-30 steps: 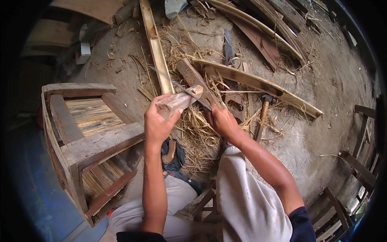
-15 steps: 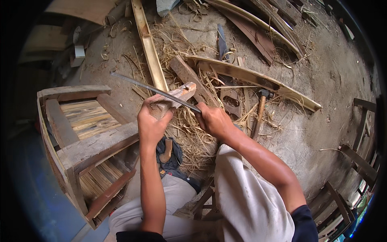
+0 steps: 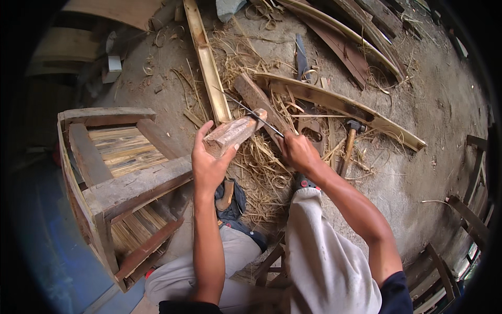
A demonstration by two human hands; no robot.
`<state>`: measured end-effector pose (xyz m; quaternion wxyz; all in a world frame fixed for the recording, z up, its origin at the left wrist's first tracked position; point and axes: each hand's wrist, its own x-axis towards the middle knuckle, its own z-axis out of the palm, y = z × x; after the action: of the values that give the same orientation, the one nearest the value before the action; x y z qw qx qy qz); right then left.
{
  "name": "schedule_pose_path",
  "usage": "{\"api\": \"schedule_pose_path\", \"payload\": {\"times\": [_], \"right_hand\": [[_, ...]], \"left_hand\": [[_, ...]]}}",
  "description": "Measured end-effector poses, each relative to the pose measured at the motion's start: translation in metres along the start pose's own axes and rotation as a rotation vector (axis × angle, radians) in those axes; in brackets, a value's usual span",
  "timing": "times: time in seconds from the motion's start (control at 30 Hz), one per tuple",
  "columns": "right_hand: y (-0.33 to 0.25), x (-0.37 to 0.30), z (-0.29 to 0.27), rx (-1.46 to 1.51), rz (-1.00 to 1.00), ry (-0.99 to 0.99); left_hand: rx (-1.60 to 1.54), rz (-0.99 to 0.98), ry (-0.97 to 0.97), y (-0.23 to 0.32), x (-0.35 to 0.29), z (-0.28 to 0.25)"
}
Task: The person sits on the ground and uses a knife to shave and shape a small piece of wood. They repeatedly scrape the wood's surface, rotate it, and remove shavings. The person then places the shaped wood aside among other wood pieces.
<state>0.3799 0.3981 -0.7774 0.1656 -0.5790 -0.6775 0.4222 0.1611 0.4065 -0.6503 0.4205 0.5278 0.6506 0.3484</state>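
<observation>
My left hand grips a short wooden block at its near end, thumb on one side and fingers on the other. The block has planed faces and a paler, orange-tinted far end. My right hand is closed around the near end of a long, thin, dark metal file. The file lies slantwise across the block's far end, its tip pointing up and left. Its grip is hidden inside my fist.
A slatted wooden frame stands at my left. Curly shavings cover the floor ahead, around a thick plank, a long curved board, a handsaw and a hammer. A channelled strip lies beyond the block.
The file has shifted from the block's middle to its far end and turned, its tip now further right. My right hand has moved slightly right; my left fingers have spread a little.
</observation>
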Motion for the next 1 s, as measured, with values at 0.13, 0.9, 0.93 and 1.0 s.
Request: {"api": "schedule_pose_path", "payload": {"times": [0.13, 0.9, 0.93, 1.0], "right_hand": [[0.009, 0.0, 0.012, 0.01, -0.199, 0.119], [-0.027, -0.014, 0.008, 0.114, -0.235, 0.179], [-0.025, -0.015, 0.012, 0.092, -0.313, 0.25], [-0.013, 0.007, 0.012, -0.188, 0.085, 0.103]], "left_hand": [[-0.037, 0.006, -0.009, -0.003, -0.001, 0.002], [0.114, 0.003, -0.056, -0.005, 0.004, -0.011], [0.175, 0.021, -0.037, -0.004, 0.004, -0.011], [-0.02, -0.068, -0.065, -0.003, 0.004, -0.011]]}}
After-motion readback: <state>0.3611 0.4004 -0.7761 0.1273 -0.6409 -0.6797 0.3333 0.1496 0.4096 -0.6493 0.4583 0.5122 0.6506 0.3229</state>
